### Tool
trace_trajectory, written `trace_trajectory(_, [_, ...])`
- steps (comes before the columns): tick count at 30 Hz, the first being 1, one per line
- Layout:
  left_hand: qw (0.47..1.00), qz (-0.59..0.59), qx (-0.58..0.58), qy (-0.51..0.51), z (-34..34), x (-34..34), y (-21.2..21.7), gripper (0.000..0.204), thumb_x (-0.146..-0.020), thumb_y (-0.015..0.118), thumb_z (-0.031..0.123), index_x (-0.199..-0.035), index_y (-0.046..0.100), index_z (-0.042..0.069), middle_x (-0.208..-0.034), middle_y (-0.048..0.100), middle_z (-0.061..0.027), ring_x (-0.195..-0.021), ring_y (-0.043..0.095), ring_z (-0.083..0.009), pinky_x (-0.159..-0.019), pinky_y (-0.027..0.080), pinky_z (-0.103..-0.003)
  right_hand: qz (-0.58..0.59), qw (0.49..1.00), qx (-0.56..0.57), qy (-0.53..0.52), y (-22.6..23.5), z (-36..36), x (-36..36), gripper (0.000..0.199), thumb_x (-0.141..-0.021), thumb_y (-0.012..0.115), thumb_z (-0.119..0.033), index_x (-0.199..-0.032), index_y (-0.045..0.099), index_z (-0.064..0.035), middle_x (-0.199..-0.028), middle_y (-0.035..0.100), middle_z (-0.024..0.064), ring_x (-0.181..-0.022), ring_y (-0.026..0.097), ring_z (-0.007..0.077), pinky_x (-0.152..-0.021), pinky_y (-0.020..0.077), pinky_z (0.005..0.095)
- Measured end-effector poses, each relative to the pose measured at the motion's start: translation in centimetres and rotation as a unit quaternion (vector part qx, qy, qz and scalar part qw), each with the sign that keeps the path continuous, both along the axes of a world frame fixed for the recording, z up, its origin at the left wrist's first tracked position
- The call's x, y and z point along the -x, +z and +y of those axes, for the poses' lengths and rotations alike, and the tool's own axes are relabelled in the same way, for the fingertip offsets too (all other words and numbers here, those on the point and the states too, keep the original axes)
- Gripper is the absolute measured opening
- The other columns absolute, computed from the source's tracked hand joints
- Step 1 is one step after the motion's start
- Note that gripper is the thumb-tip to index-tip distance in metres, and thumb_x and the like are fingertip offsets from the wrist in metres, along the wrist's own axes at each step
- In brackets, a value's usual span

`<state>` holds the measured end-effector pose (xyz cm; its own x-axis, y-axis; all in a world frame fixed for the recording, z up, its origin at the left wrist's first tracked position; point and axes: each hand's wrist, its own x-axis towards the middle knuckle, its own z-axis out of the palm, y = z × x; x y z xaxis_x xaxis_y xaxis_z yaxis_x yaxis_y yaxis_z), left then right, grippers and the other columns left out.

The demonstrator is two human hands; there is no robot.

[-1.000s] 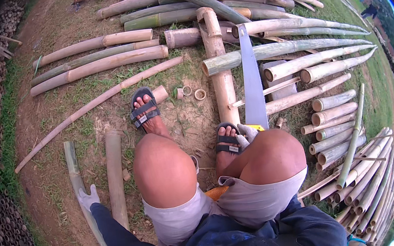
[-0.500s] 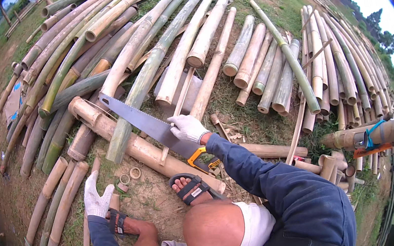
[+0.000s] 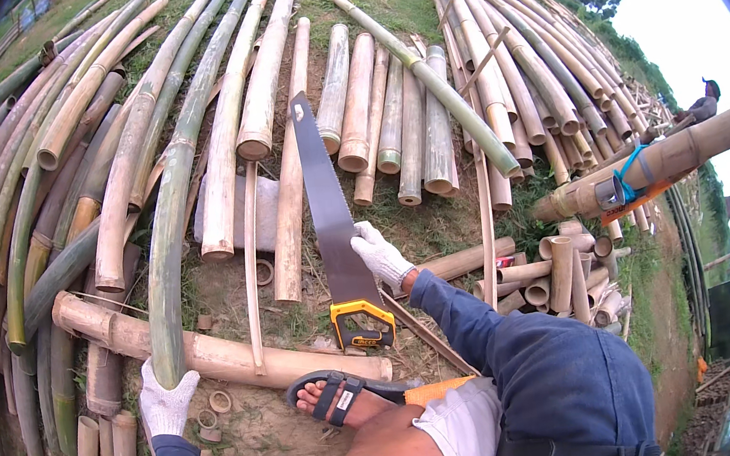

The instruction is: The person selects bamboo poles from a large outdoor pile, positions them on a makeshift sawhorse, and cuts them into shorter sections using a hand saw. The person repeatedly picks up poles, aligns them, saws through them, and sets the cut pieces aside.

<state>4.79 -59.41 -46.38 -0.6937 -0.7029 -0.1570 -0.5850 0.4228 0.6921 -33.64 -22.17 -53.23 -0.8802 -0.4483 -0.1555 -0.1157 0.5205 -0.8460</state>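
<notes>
My left hand [image 3: 168, 400], in a white knitted glove, is closed round the near end of a long green bamboo pole [image 3: 171, 281]. That pole lies across a thick tan bamboo log [image 3: 225, 355] on the ground. My gloved right hand [image 3: 381, 255] grips a hand saw [image 3: 331, 214] by the back part of its blade, not by the handle. The saw's yellow and black handle [image 3: 364, 323] hangs nearest me, and its tip points away. Part of my right hand's fingers is hidden behind the blade.
Several long poles [image 3: 266, 103] fan out ahead, beside shorter bamboo lengths [image 3: 362, 99]. More poles [image 3: 537, 67] are stacked at the right. Cut bamboo pieces [image 3: 561, 281] heap by my right arm. Bamboo rings [image 3: 220, 401] lie near my sandalled foot [image 3: 336, 396]. A thick raised bamboo [image 3: 694, 138] juts in from the right.
My left hand has gone from open and apart to closed round the green pole's end. The saw has swung from slanting left to pointing nearly straight ahead. The whole view has shifted.
</notes>
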Motion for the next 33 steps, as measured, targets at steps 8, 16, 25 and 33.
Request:
trace_trajectory(8, [0.998,0.003,0.066,0.004,3.4,-4.1,0.6,0.087,-0.079,0.097,0.036,-0.149,0.057,0.004,-0.119,0.079,-0.0258,-0.112,0.078,-0.0445,-0.099,0.061,-0.049,0.314,0.924,-0.164,-0.145,-4.2,2.4,-1.5,0.062,-0.101,0.069,-0.022,-0.159,0.057,-0.0063,-0.137,0.070,0.0252,-0.130,0.065,0.0431,-0.114,0.0511,0.0521])
trace_trajectory(16, [0.981,-0.129,0.037,0.139,8.0,-22.2,1.6,0.048,-0.099,0.085,0.033,-0.137,0.076,0.005,-0.132,0.078,-0.0202,-0.125,0.072,-0.0316,-0.108,0.059,-0.042,0.324,0.945,-0.044,0.008,-0.2,2.9,-5.3,0.057,-0.098,0.072,-0.016,-0.153,0.057,-0.0055,-0.142,0.062,0.0241,-0.137,0.056,0.0460,-0.119,0.0445,0.0573])
trace_trajectory(25, [0.927,-0.264,0.079,0.255,9.4,-34.0,2.8,0.091,-0.077,0.097,0.031,-0.153,0.059,0.000,-0.147,0.064,-0.0259,-0.140,0.060,-0.0399,-0.119,0.048,-0.048,0.313,0.943,-0.005,0.117,0.6,0.6,-9.2,0.052,-0.094,0.075,-0.015,-0.143,0.063,-0.0025,-0.138,0.068,0.0226,-0.136,0.059,0.0465,-0.118,0.0474,0.0559])
trace_trajectory(33, [0.952,-0.217,0.183,0.112,9.9,-32.5,5.0,0.127,-0.058,0.106,0.029,-0.166,0.045,-0.004,-0.159,0.054,-0.0307,-0.150,0.051,-0.0471,-0.129,0.040,-0.053,0.301,0.931,0.013,0.208,0.6,-3.9,-13.8,0.058,-0.094,0.075,-0.019,-0.148,0.064,-0.0011,-0.144,0.067,0.0240,-0.149,0.051,0.0511,-0.125,0.0424,0.0589])
